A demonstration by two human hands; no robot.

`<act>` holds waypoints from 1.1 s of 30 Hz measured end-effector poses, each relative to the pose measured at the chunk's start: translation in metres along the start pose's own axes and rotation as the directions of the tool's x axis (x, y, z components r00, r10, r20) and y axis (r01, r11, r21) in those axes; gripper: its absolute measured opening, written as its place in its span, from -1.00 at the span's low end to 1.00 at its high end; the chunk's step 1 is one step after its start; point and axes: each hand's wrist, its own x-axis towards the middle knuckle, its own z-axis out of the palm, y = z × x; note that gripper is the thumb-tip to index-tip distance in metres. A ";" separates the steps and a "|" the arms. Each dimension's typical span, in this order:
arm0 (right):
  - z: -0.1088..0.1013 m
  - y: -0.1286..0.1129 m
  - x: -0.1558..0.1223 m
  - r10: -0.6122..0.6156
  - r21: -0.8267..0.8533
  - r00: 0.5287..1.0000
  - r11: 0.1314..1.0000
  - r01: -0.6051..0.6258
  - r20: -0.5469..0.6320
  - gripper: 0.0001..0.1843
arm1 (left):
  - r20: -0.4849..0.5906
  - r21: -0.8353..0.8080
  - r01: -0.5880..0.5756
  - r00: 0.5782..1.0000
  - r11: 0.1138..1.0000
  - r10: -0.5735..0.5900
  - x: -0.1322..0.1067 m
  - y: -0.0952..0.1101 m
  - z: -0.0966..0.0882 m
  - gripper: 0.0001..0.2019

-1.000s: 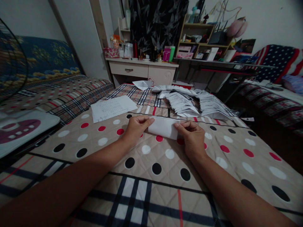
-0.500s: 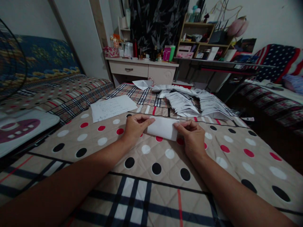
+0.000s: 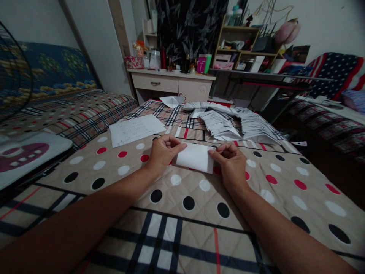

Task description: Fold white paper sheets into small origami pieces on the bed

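A small white sheet of paper (image 3: 195, 158), which looks folded, is stretched between my two hands just above the dotted bedspread (image 3: 168, 224). My left hand (image 3: 165, 152) pinches its upper left corner between thumb and fingers. At the upper right corner, my right hand (image 3: 231, 161) pinches it in the same way. The back of the paper and the fingertips behind it are hidden. Beyond my left hand lie flat sheets with handwriting (image 3: 137, 129).
Rows of folded white papers (image 3: 219, 126) lie fanned out ahead, with a second fan (image 3: 256, 127) to their right. A creased white sheet (image 3: 172, 101) rests farther back. Behind the bed stands a dresser (image 3: 159, 82). A fan guard (image 3: 27, 72) shows at far left.
The paper between my hands has tilted slightly, its lower edge dropping a little. Both hands keep their pinch and have barely moved.
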 end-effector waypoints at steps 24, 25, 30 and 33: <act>-0.004 0.007 0.007 -0.044 -0.744 0.954 0.616 0.259 0.296 -0.94 | 0.634 0.732 -0.648 0.761 0.210 0.135 -0.008 -0.003 0.008 -0.86; -0.005 0.007 0.008 -0.045 -0.733 0.952 0.627 0.262 0.302 -0.95 | 0.631 0.729 -0.633 0.769 0.259 0.103 -0.007 -0.004 0.006 -0.85; -0.007 0.007 0.010 -0.033 -0.714 0.946 0.647 0.266 0.323 -0.97 | 0.701 0.645 -0.629 0.713 0.434 -0.009 -0.003 -0.003 -0.007 -0.62; -0.007 0.006 0.010 -0.020 -0.713 0.948 0.654 0.253 0.319 -0.97 | 0.669 0.668 -0.599 0.743 0.441 -0.006 -0.003 -0.004 -0.007 -0.52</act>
